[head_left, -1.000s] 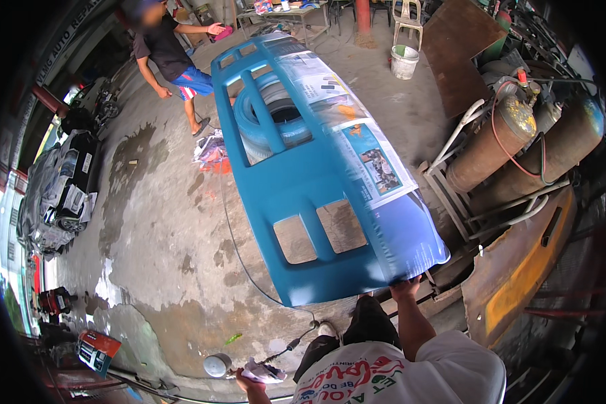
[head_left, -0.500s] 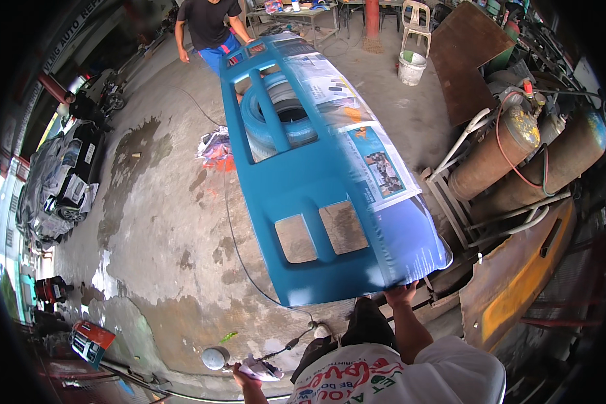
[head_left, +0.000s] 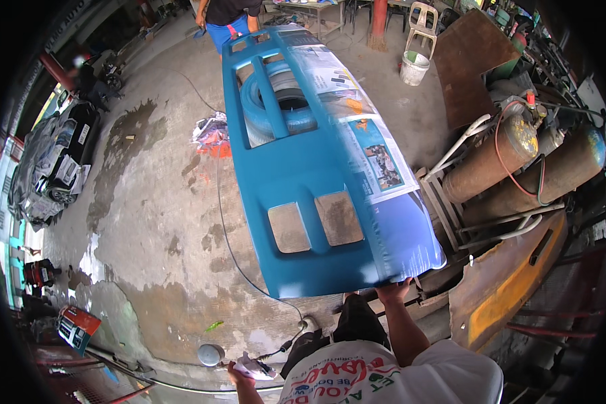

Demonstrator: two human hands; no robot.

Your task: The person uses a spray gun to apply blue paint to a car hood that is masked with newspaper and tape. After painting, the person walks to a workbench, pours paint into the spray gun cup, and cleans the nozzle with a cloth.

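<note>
A long teal bumper point(head_left: 276, 188) with rectangular openings stretches ahead of me, its right side masked with newspaper point(head_left: 386, 165). The near right corner shows a glossy blue-purple surface point(head_left: 407, 232). My right hand point(head_left: 394, 291) is closed on the bumper's near end, with its fingers partly hidden underneath. Low on the left, my left hand point(head_left: 241, 374) is closed round a spray gun with a grey round cup point(head_left: 211, 355). Crumpled whitish paper or cloth point(head_left: 254, 367) lies against that hand, hiding most of the gun. A dark hose point(head_left: 225, 246) trails from it along the floor.
Stacked tyres point(head_left: 276, 101) show under the bumper. Another person point(head_left: 232, 20) stands at its far end. Gas cylinders point(head_left: 495, 158) on a cart and a rusty panel point(head_left: 512, 283) crowd the right. A paper-masked car point(head_left: 64, 161) is at left; a white bucket point(head_left: 414, 67) stands far right.
The whole view has shifted slightly, moving the scene left and up. At the far end, the other person's head and upper chest have left the picture. Both my hands keep their holds.
</note>
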